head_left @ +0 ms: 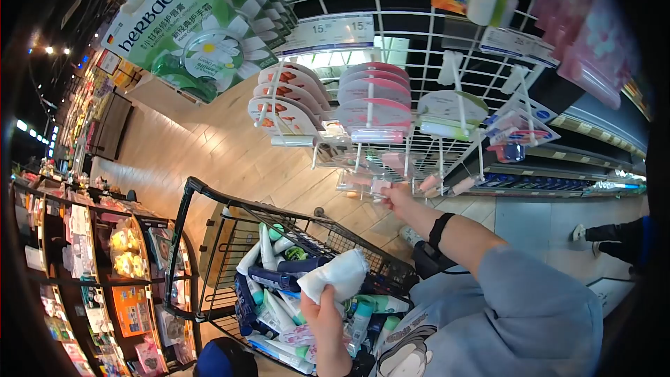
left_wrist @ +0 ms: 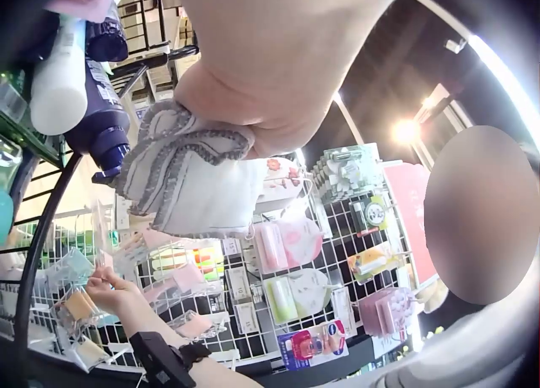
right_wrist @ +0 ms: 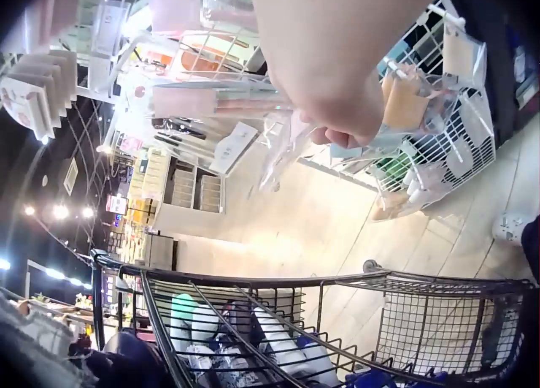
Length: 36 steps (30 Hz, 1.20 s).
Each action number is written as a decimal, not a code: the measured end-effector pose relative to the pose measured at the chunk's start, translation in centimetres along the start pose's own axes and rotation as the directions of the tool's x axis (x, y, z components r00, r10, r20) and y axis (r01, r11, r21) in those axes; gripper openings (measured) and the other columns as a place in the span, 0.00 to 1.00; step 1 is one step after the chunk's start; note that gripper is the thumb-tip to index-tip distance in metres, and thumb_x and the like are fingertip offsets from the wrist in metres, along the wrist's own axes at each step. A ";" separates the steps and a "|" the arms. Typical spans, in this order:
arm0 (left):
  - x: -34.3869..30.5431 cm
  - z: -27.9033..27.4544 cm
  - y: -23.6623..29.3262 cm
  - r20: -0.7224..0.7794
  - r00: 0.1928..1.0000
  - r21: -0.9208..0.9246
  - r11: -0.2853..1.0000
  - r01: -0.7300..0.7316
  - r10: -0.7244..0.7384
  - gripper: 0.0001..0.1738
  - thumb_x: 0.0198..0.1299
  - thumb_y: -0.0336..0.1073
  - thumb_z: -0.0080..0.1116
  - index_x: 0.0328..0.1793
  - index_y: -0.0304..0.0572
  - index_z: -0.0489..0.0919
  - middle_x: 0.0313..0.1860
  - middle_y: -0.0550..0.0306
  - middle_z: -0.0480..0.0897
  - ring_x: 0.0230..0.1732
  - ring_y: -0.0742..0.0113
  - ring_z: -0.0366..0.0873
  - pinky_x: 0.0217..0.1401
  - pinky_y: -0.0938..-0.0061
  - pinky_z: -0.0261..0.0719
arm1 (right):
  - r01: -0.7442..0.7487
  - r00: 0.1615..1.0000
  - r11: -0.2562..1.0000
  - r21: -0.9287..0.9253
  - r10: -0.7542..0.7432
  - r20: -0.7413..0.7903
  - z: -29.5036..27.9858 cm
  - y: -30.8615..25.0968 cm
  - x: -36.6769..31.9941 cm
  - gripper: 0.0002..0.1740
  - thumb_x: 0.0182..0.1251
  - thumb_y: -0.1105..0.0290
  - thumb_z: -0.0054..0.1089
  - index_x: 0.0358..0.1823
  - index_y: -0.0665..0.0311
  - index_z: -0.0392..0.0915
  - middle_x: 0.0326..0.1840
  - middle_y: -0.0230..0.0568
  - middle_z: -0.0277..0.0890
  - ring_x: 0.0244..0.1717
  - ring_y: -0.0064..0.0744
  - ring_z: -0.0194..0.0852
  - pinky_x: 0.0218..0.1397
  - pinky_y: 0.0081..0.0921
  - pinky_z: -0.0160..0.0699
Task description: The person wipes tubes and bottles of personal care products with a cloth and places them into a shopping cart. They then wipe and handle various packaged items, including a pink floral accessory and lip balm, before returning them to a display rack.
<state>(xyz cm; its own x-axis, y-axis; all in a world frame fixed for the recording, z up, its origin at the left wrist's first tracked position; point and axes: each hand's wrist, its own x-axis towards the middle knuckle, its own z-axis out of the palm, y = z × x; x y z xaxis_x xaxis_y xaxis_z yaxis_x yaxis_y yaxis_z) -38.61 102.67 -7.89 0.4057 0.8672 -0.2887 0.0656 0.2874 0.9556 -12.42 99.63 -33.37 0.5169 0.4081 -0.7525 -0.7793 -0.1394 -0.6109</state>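
Closest in, the left hand [head_left: 322,320] has its fingers curled round a white cloth [head_left: 336,274], folded and soft. It holds the cloth up over the shopping cart [head_left: 187,194]. The left wrist view shows grey stitching along the edges of the cloth [left_wrist: 196,184], bunched under the palm [left_wrist: 253,109].

The cart's wire basket, right below, is packed with tubes and bottles [head_left: 269,265], white, green and dark blue, lying across each other. The grey sleeve [head_left: 530,307] fills the lower right corner.

Further out, the right hand [head_left: 398,200], with a black wristband [head_left: 441,229] on its forearm, stretches past the cart's far rim to the wire rack [head_left: 419,49]. Its fingertips [right_wrist: 337,137] are drawn together, pinching a small clear packet [head_left: 380,186] at the low end of the rack. Other packets hang just beside it and crowd the hooks.

Above these hang rows of round pink and white card packs [head_left: 370,108]. A price label [head_left: 331,31] is clipped above them. Green Herbacin boxes [head_left: 188,28] hang at the upper left.

Beyond lies the wooden floor [head_left: 209,153]. A dark shelf unit of goods [head_left: 91,272] stands at the left. Another person's shoe [head_left: 578,232] shows at the right edge.
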 end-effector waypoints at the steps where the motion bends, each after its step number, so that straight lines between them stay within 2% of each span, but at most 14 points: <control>1: 0.2 0.0 -0.1 -0.010 1.000 -0.002 1.000 0.004 -0.004 0.15 0.57 0.22 0.50 0.52 0.31 0.75 0.46 0.54 0.80 0.47 0.68 0.76 0.53 0.75 0.71 | 0.028 0.997 1.000 -0.002 -0.028 -0.076 0.2 0.0 0.6 0.07 0.63 0.72 0.55 0.42 0.62 0.76 0.32 0.30 0.76 0.25 0.22 0.72 0.24 0.21 0.69; 5: 0.6 0.5 -0.4 -0.023 0.999 0.005 0.999 0.042 -0.042 0.14 0.58 0.22 0.50 0.51 0.31 0.75 0.46 0.54 0.80 0.47 0.69 0.76 0.53 0.75 0.71 | 0.070 0.998 0.990 0.120 -0.068 -0.020 -0.4 0.5 4.1 0.12 0.60 0.75 0.57 0.46 0.62 0.73 0.35 0.36 0.76 0.22 0.25 0.72 0.18 0.20 0.67; 8: 0.8 0.8 -0.3 -0.031 0.998 -0.005 0.999 0.047 -0.047 0.14 0.58 0.22 0.50 0.51 0.31 0.75 0.46 0.54 0.80 0.47 0.68 0.76 0.53 0.75 0.71 | 0.193 0.973 0.978 0.079 -0.180 -0.142 0.1 -0.1 4.3 0.07 0.62 0.74 0.56 0.41 0.67 0.77 0.30 0.35 0.76 0.22 0.23 0.71 0.20 0.18 0.68; 13: 0.6 0.7 -0.3 -0.030 0.999 -0.021 0.999 0.041 -0.042 0.14 0.58 0.22 0.51 0.52 0.31 0.74 0.46 0.54 0.79 0.47 0.68 0.76 0.53 0.75 0.71 | 0.306 0.925 0.950 -0.066 -0.313 -0.215 0.1 -0.8 3.9 0.14 0.61 0.75 0.58 0.48 0.68 0.70 0.40 0.39 0.75 0.27 0.26 0.73 0.23 0.22 0.71; 17: 0.3 0.6 -0.3 -0.031 0.998 -0.020 0.999 0.045 -0.046 0.15 0.58 0.22 0.51 0.52 0.31 0.74 0.46 0.54 0.79 0.48 0.68 0.76 0.54 0.75 0.71 | 0.394 0.867 0.914 -0.100 -0.406 -0.289 0.2 -0.4 4.5 0.17 0.58 0.74 0.61 0.50 0.64 0.70 0.39 0.39 0.75 0.28 0.30 0.75 0.22 0.26 0.74; 19: 0.1 0.4 -0.4 -0.038 0.998 -0.026 0.998 0.050 -0.051 0.15 0.58 0.22 0.51 0.52 0.31 0.74 0.46 0.54 0.79 0.48 0.68 0.76 0.54 0.75 0.71 | 0.520 0.802 0.826 -0.218 -0.560 -0.209 -0.1 -0.3 4.5 0.16 0.57 0.73 0.62 0.48 0.64 0.74 0.41 0.39 0.77 0.34 0.30 0.77 0.32 0.27 0.77; 23: -0.2 0.1 -0.3 -0.050 0.997 -0.029 0.998 0.060 -0.061 0.15 0.57 0.22 0.51 0.53 0.32 0.74 0.47 0.53 0.79 0.48 0.67 0.76 0.54 0.75 0.71 | 0.642 0.715 0.743 -0.191 -0.670 -0.201 0.2 -0.9 3.1 0.16 0.56 0.72 0.64 0.46 0.64 0.76 0.42 0.39 0.78 0.39 0.30 0.77 0.42 0.26 0.77; 25: -0.3 0.1 -0.3 -0.048 0.997 -0.036 0.997 0.063 -0.065 0.16 0.58 0.22 0.51 0.53 0.32 0.74 0.47 0.53 0.79 0.48 0.67 0.76 0.54 0.75 0.71 | 0.459 0.774 0.803 -0.380 -0.571 -0.272 1.1 -2.4 -1.5 0.18 0.53 0.69 0.66 0.46 0.65 0.77 0.42 0.40 0.78 0.43 0.32 0.76 0.50 0.26 0.74; 26: -0.3 0.1 -0.4 -0.060 0.996 -0.057 0.997 0.058 -0.061 0.16 0.58 0.23 0.51 0.53 0.32 0.74 0.47 0.53 0.79 0.47 0.67 0.76 0.53 0.75 0.71 | 0.468 0.765 0.798 -0.379 -0.581 -0.278 0.6 -1.1 -0.6 0.18 0.53 0.69 0.66 0.46 0.65 0.77 0.42 0.40 0.78 0.43 0.32 0.76 0.50 0.26 0.74; 28: -0.6 -0.1 -0.4 -0.055 0.997 -0.085 0.995 0.046 -0.051 0.16 0.58 0.24 0.52 0.54 0.33 0.73 0.47 0.53 0.79 0.47 0.66 0.76 0.53 0.75 0.71 | 0.246 0.892 0.878 -0.410 -0.370 -0.258 -1.0 2.2 2.4 0.24 0.53 0.64 0.66 0.49 0.64 0.69 0.36 0.40 0.73 0.34 0.32 0.73 0.33 0.31 0.74; 30: -1.0 -0.1 -0.2 -0.121 0.989 -0.094 0.993 0.074 -0.085 0.17 0.58 0.26 0.53 0.54 0.34 0.73 0.47 0.53 0.79 0.47 0.66 0.76 0.52 0.74 0.72 | 0.034 0.998 0.931 -0.362 -0.015 0.057 -1.1 0.5 -1.9 0.19 0.55 0.63 0.63 0.45 0.62 0.71 0.31 0.37 0.72 0.25 0.26 0.69 0.24 0.24 0.68; 32: -1.3 0.0 -0.2 -0.152 0.980 -0.147 0.984 0.103 -0.125 0.18 0.58 0.29 0.53 0.55 0.34 0.72 0.47 0.51 0.79 0.47 0.63 0.77 0.50 0.71 0.74 | -0.077 0.969 0.965 -0.249 0.132 0.211 -1.1 0.0 -4.6 0.14 0.58 0.60 0.61 0.40 0.60 0.72 0.29 0.36 0.72 0.21 0.23 0.66 0.21 0.19 0.65; 34: -1.5 -0.1 -0.5 -0.129 0.985 -0.208 0.975 0.082 -0.110 0.21 0.57 0.29 0.52 0.58 0.34 0.70 0.50 0.49 0.78 0.50 0.57 0.77 0.52 0.64 0.76 | 0.010 0.927 0.946 -0.325 0.113 0.358 -1.4 -2.0 -9.0 0.13 0.63 0.59 0.55 0.40 0.60 0.74 0.30 0.33 0.73 0.22 0.21 0.67 0.22 0.19 0.66; 36: -2.3 0.3 1.3 -0.080 0.982 -0.198 0.968 0.152 -0.170 0.23 0.57 0.28 0.53 0.60 0.30 0.69 0.52 0.47 0.77 0.52 0.56 0.76 0.54 0.65 0.75 | 0.136 0.929 0.894 -0.428 0.034 0.368 -2.1 -4.0 -12.4 0.13 0.65 0.58 0.53 0.41 0.60 0.76 0.31 0.32 0.74 0.24 0.20 0.68 0.24 0.18 0.67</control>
<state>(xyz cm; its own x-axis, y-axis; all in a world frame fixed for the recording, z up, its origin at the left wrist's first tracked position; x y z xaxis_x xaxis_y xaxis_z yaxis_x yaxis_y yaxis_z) -39.20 100.96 -6.02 0.3147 0.8351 -0.4512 -0.0556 0.4907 0.8695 -15.02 93.24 -22.08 0.3234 0.7062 -0.6299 -0.4745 -0.4549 -0.7536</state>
